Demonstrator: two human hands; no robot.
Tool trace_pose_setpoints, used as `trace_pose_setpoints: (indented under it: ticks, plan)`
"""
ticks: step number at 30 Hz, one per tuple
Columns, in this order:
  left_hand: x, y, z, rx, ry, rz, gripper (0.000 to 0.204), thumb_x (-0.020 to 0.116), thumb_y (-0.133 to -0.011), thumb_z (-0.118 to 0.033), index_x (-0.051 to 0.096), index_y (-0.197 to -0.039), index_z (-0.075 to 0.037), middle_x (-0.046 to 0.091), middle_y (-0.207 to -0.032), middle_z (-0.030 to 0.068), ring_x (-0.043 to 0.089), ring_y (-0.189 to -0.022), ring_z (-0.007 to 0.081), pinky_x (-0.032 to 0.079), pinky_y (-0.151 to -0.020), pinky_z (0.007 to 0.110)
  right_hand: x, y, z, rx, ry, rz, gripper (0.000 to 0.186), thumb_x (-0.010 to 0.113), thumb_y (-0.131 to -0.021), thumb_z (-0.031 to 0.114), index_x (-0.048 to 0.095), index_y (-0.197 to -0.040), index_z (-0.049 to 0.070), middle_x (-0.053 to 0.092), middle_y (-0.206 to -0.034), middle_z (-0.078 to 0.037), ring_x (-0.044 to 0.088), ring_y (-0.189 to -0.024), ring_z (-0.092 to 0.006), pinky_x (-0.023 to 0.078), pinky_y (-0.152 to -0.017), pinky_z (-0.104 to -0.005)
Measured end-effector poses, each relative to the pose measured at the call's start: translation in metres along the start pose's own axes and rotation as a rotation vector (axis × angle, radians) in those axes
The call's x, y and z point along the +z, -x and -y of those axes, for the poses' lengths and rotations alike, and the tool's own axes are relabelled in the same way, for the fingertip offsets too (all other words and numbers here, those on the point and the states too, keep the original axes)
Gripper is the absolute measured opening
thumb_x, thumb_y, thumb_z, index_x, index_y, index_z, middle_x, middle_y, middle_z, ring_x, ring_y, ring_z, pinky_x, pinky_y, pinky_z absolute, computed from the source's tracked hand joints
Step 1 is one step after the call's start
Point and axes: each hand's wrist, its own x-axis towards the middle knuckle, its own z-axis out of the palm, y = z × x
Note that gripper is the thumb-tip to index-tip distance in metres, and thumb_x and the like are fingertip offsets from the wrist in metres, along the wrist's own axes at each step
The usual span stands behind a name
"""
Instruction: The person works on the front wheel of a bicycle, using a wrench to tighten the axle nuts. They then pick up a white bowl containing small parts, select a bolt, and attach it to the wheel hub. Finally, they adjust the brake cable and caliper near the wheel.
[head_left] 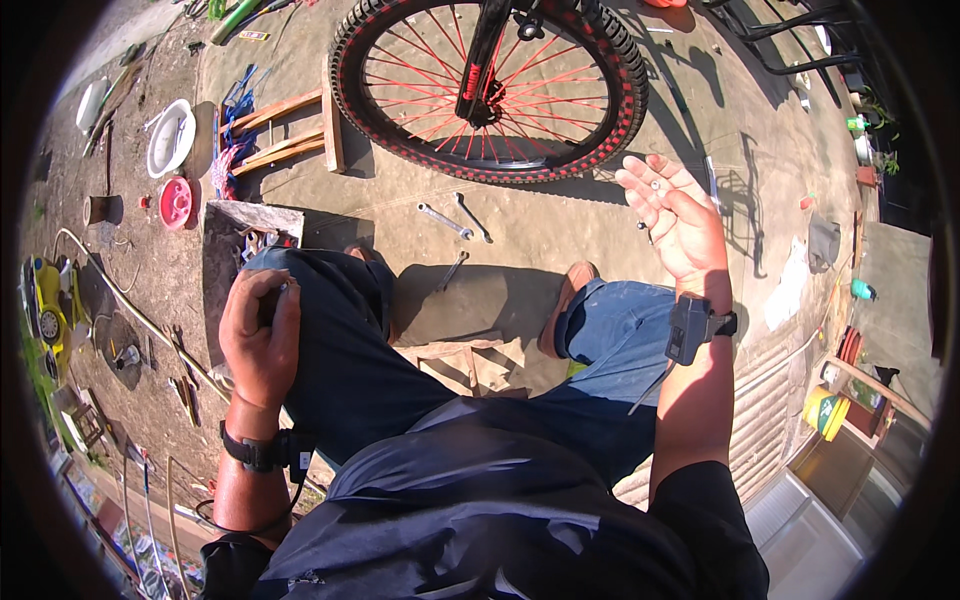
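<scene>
Palm up, my right hand (680, 215) is raised above my right thigh, its fingers partly spread and bent. A small round metal piece (655, 185), like a nut, rests at the fingers. A tiny dark piece (641, 226) shows at the hand's left edge; I cannot tell whether it is held. By my left knee, my left hand (258, 325) is closed with curled fingers, and a small glint at the fingertips is too small to name. Ahead stands a bicycle wheel (625, 105) with red spokes and a black fork (482, 65). Three wrenches (445, 221) lie on the ground before me.
Left of my leg is an open box (222, 225) with tools in it. Beyond it are a wooden frame (333, 130), a white basin (172, 138) and a pink dish (175, 203). Cardboard (465, 365) lies between my feet. A yellow bucket (826, 412) is at the right.
</scene>
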Motion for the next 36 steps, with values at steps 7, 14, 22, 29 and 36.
trace_pose_setpoints:
  ticks: [7, 14, 22, 29, 36]
  plan:
    - [0.002, 0.001, 0.002, 0.04, 0.048, -0.009, 0.011, 0.059, -0.092, 0.005, 0.062, -0.101, -0.001, 0.058, -0.09, 0.0029, 0.051, -0.071, 0.0085, 0.043, -0.064, 0.021, 0.004, 0.002, 0.0, -0.006, 0.018, 0.039, 0.033, 0.049, -0.098, 0.002, 0.047, -0.13, -0.004, 0.058, -0.131, -0.024, 0.062, -0.118, -0.0317, 0.056, -0.094, -0.0343]
    - [0.0, 0.002, 0.0, 0.0, 0.105, 0.0, 0.014, 0.059, -0.093, 0.005, 0.064, -0.104, 0.0, 0.062, -0.094, 0.0039, 0.056, -0.071, 0.0081, 0.046, -0.064, 0.021, 0.017, 0.007, 0.0, 0.01, 0.053, 0.102, 0.032, 0.055, -0.1, 0.013, 0.05, -0.128, -0.003, 0.066, -0.116, -0.018, 0.069, -0.101, -0.0247, 0.058, -0.084, -0.0315]
    - [-0.003, 0.004, 0.005, -0.002, 0.186, -0.018, 0.014, 0.063, -0.09, 0.006, 0.065, -0.103, 0.001, 0.06, -0.084, 0.0038, 0.058, -0.067, 0.0095, 0.046, -0.061, 0.023, 0.031, 0.018, -0.002, -0.054, 0.162, 0.069, 0.024, 0.06, -0.099, 0.023, 0.062, -0.108, 0.0, 0.065, -0.09, -0.006, 0.063, -0.072, -0.0166, 0.05, -0.068, -0.0297]
    - [-0.011, 0.006, 0.001, 0.0, 0.271, -0.016, 0.015, 0.062, -0.092, 0.004, 0.066, -0.106, 0.0, 0.063, -0.089, 0.0042, 0.061, -0.071, 0.0092, 0.048, -0.063, 0.022, 0.079, 0.04, 0.003, -0.036, 0.179, 0.142, 0.033, 0.055, -0.097, 0.014, 0.058, -0.124, -0.005, 0.065, -0.095, -0.007, 0.065, -0.078, -0.0165, 0.051, -0.072, -0.0282]
    - [-0.013, 0.01, 0.007, 0.025, 0.314, -0.022, 0.015, 0.061, -0.093, 0.005, 0.066, -0.106, 0.0, 0.063, -0.091, 0.0025, 0.06, -0.071, 0.0077, 0.048, -0.064, 0.021, 0.11, 0.062, 0.002, -0.047, 0.244, 0.176, 0.026, 0.059, -0.096, 0.011, 0.059, -0.118, -0.002, 0.068, -0.096, -0.009, 0.068, -0.079, -0.0167, 0.052, -0.069, -0.0255]
